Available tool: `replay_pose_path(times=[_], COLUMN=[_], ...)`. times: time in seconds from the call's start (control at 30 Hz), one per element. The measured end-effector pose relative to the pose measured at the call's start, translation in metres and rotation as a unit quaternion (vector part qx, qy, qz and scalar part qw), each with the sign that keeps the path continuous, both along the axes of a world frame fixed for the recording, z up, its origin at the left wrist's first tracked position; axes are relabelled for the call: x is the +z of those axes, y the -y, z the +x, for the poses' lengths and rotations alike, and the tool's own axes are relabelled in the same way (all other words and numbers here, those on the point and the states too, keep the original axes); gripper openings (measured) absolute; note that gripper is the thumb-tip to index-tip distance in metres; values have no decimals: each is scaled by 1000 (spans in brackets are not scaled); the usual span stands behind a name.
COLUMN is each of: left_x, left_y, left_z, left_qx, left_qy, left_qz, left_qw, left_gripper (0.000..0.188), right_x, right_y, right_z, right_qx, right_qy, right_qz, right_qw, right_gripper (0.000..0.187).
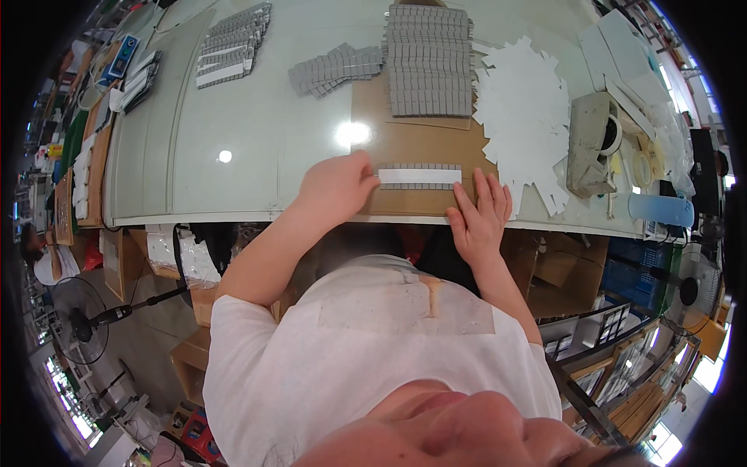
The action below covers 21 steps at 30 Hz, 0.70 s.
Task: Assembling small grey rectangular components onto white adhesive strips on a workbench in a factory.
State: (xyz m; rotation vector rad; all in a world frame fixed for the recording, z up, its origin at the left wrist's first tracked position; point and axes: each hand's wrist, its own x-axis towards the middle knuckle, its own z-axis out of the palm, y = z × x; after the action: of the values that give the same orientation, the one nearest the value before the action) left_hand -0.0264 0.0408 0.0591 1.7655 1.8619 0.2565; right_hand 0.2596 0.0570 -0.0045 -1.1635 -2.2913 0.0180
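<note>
A flat grey notched strip with a white strip (420, 176) along its middle lies on brown cardboard (373, 205) at the table's near edge. My left hand (339, 185) is closed, thumb and forefinger pinched at the left end of the white strip. At the other end rests my right hand (484, 212), its fingers stretched out and flat, the fingertips touching the strip's right end and the cardboard. Beyond them stands a tall stack of grey notched strips (430, 70). A looser grey pile (336, 68) lies left of that stack.
Cut white sheets (523, 117) with jagged edges lie right of the cardboard. Further right are a tape dispenser (593, 144) and a light-blue cylinder (661, 210). Grey strips with white faces (233, 48) sit at the far left. A fan (78, 321) stands left below the table.
</note>
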Motion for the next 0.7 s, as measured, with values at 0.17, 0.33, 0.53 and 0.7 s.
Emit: replay_pose_path(times=[0.17,0.33,0.53,0.7], left_x=[-32,-35,-40,-41], left_y=[33,44,48,50], left_z=[-10,9,4,3], left_qx=[-49,-133,-135,-144], left_qy=[26,-41,-85,-83], left_qz=[303,341,339,346], left_qw=[952,930,927,923], left_gripper=[27,51,58,63], right_x=[-1,23,17,-16], right_y=[0,4,3,-40], right_z=[-3,-43,-38,91], right_qx=[2,62,41,-165], right_qy=[-24,13,12,-108], right_qz=[17,-21,-27,21], right_qw=[1000,998,999,980], right_gripper=[40,46,42,32])
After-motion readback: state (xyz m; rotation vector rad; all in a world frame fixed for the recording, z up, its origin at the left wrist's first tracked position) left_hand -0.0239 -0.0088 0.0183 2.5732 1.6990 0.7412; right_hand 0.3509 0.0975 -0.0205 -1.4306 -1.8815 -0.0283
